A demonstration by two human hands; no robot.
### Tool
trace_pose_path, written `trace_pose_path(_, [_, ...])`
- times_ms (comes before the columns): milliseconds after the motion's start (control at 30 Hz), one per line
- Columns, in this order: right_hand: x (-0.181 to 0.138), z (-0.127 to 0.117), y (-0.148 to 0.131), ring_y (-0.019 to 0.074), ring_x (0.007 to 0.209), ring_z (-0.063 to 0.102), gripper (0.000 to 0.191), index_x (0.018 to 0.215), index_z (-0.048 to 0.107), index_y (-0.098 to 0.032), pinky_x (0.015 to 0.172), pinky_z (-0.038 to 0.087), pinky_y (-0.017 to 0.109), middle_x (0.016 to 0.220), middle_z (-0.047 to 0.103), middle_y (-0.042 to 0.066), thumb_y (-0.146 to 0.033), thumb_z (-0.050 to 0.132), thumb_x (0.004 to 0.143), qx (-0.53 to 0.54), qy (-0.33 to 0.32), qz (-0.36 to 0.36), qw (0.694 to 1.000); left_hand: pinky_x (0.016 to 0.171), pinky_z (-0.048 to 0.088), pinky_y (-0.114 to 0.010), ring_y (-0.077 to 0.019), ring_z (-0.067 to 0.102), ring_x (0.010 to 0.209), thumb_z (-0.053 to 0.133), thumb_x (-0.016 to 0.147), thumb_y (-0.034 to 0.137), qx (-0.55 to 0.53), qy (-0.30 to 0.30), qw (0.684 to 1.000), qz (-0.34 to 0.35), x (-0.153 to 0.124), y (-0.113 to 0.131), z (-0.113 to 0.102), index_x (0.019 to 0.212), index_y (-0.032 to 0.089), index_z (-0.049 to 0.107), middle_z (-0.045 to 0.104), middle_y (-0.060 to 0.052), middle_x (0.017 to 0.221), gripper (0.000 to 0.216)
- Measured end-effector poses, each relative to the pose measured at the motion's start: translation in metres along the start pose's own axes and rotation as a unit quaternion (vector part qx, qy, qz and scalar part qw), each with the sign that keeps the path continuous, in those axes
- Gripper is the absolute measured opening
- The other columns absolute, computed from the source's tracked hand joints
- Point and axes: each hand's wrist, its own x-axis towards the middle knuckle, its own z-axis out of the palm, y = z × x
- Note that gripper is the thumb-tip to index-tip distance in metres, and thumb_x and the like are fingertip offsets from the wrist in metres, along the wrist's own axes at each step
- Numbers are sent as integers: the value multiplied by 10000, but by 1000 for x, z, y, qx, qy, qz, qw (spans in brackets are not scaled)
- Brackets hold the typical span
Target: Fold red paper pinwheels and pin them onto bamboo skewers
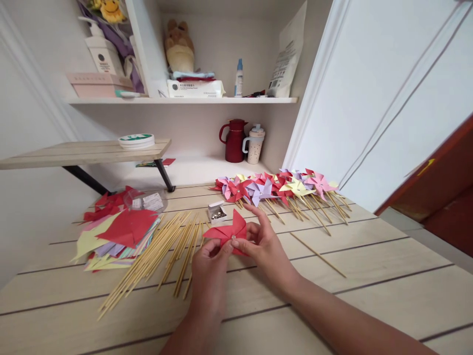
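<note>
**A:** How much looks done on the counter (369,296)?

**B:** A fair share, I'd judge. A row of finished pinwheels (275,187) on sticks lies along the far right edge.

**A:** And what's left?

**B:** Plenty. The stack of cut paper (118,234) near the left edge and the loose bamboo sticks (162,251) beside it lie unused.

**A:** The one in hand?

**B:** A red pinwheel head (225,230) with no stick on it, held over the counter's middle. The open pin box (217,213) sits just behind it. The left hand (210,268) pinches its lower edge. The right hand (264,246) pinches its centre, thumb on the pin (233,237).
</note>
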Motion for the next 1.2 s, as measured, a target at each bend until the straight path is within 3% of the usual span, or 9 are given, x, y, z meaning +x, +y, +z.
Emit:
trace_pose_path(167, [0, -2, -1, 176, 784, 576, 323, 1132, 671, -268, 716, 493, 320, 938, 627, 22, -228, 727, 817, -177, -7, -75, 981, 643, 414, -238, -139, 565, 672, 787, 680, 377, -50, 7, 999, -16, 3, -2, -2, 760, 166, 732, 690, -5, 708, 232])
trace_pose_path(267, [1, -4, -2, 242, 1078, 571, 319, 1105, 694, -277, 892, 496, 384, 1213, 561, 74, -211, 750, 798, -240, 28, -137, 961, 640, 405, -236, -135, 556, 670, 785, 692, 401, -43, 7, 999, -14, 4, -4, -3, 758, 169, 728, 676, 2, 695, 248])
trace_pose_path(367, [1, -6, -3, 275, 1213, 500, 340, 1092, 703, -288, 1003, 449, 427, 1242, 513, 84, -191, 776, 774, -291, 70, -190, 935, 630, 395, -233, -123, 521, 646, 780, 706, 428, -14, 18, 1000, -4, 5, -5, -6, 763, 175, 722, 649, 17, 677, 266])
trace_pose_path(467, [-1, -6, -5, 232, 999, 568, 240, 1022, 723, -267, 878, 495, 377, 1033, 556, 64, -180, 752, 800, -311, 77, -207, 925, 586, 371, -227, -110, 465, 596, 776, 712, 436, 17, 39, 999, 14, 5, -5, -7, 746, 181, 708, 596, 38, 621, 267])
trace_pose_path(567, [-4, -4, -7, 172, 712, 539, 96, 913, 734, -229, 655, 472, 301, 785, 558, 15, -185, 722, 828, -300, 47, -169, 938, 578, 383, -230, -120, 480, 602, 755, 727, 417, 23, 35, 998, 36, 4, -3, -7, 731, 176, 702, 614, 25, 630, 246])
trace_pose_path(633, [-4, -2, -7, 152, 630, 500, 89, 909, 741, -218, 590, 433, 280, 705, 535, -10, -195, 725, 825, -283, 37, -138, 948, 596, 407, -239, -136, 519, 630, 744, 730, 402, 24, 33, 998, 48, 4, -1, -6, 724, 172, 698, 649, 4, 663, 235])
trace_pose_path(967, [-4, 0, -9, 146, 625, 491, 97, 875, 738, -210, 603, 417, 279, 663, 535, -28, -267, 745, 797, -224, 48, -105, 968, 686, 484, -312, -210, 627, 723, 706, 736, 366, 79, 32, 991, 105, 2, -1, -4, 740, 182, 731, 711, -54, 743, 185])
trace_pose_path(1200, [-7, 3, -12, 155, 646, 513, 75, 839, 728, -209, 636, 440, 295, 671, 554, -21, -271, 733, 799, -196, 44, -93, 975, 715, 493, -313, -213, 643, 760, 708, 743, 347, 87, 32, 987, 133, 1, 1, -2, 734, 192, 737, 708, -53, 772, 159])
